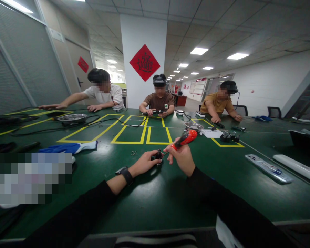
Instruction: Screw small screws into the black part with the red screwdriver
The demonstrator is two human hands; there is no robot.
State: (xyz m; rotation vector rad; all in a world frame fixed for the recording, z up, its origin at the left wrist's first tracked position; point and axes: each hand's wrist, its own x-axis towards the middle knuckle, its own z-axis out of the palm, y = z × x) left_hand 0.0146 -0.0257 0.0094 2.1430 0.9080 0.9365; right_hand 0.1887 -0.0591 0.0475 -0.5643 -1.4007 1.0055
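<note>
My left hand grips a small dark cylindrical part with a shiny metal top, which stands upright at the table surface. My right hand is closed round a screwdriver with a red and black handle. Its shaft slants down and left toward the side of the part; fingers hide whether the tip touches it. A few tiny metal pieces, seemingly screws, lie just beyond my left hand on the green table.
A blue and white glove lies to the left. Metal bowls and cables are farther back. On the right are a cluster of black parts, white paper and a phone. Three people sit across the table, their hands on it.
</note>
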